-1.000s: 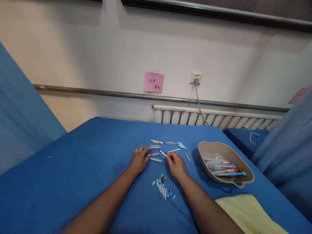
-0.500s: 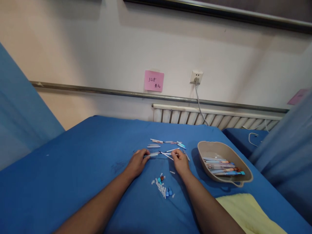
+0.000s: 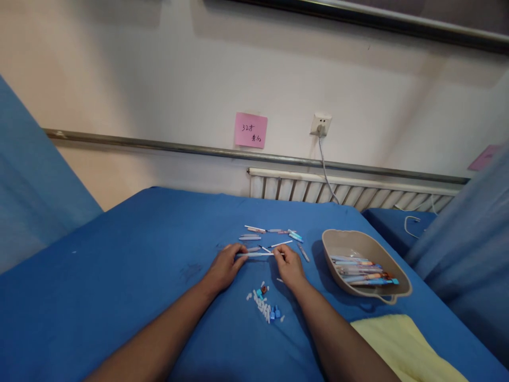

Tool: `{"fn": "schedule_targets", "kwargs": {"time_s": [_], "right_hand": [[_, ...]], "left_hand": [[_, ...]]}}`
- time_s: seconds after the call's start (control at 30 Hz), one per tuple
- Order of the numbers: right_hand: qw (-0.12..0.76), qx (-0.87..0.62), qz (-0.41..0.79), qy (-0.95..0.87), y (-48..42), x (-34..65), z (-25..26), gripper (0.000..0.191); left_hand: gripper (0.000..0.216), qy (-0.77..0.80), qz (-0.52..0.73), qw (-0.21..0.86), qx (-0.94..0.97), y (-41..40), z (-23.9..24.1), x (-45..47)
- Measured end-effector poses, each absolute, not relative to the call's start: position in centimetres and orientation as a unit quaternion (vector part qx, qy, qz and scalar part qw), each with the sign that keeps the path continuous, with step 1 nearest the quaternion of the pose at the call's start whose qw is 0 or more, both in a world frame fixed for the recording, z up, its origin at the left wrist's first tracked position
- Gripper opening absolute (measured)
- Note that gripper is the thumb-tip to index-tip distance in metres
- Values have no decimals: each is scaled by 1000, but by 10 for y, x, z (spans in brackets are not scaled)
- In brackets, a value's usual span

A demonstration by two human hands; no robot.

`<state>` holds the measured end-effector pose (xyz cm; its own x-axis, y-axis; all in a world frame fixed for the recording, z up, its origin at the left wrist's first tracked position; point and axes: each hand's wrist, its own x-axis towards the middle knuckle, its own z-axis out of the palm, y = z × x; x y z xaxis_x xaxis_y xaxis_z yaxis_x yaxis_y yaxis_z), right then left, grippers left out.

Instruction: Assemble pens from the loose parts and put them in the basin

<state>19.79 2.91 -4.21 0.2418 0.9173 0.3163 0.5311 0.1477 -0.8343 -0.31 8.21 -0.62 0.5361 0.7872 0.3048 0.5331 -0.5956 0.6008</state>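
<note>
My left hand is closed on a light-coloured pen barrel, which lies level just above the blue sheet. My right hand pinches the white pen refill, in line with the barrel's right end; how far it sits inside I cannot tell. Right behind them lie a greyish pen barrel and loose white refills. Nearer to me is a small pile of white pen tips with blue caps and a brown one.
Several pen parts lie farther back on the blue-covered bed. To the right stands a beige basket holding several pens. A yellow cloth lies in front of it. Behind the bed are a radiator and a wall rail.
My right hand has moved slightly left, bringing the refill up to the barrel in my left hand. The barrel and refill now form one straight line.
</note>
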Motion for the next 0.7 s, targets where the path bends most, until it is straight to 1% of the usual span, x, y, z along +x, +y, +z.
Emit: {"fn": "schedule_targets", "kwargs": {"time_s": [0.13, 0.27, 0.47, 0.7], "right_hand": [[500, -563, 293, -589, 26, 185, -44, 28], [515, -504, 367, -588, 23, 179, -44, 33], [506, -487, 385, -599, 19, 179, -40, 33], [557, -516, 406, -509, 26, 177, -51, 28]], "left_hand": [[15, 374, 285, 276, 839, 67, -4, 6], [16, 376, 305, 301, 821, 58, -3, 13], [16, 392, 309, 321, 805, 62, -6, 12], [22, 398, 306, 365, 784, 66, -15, 12]]}}
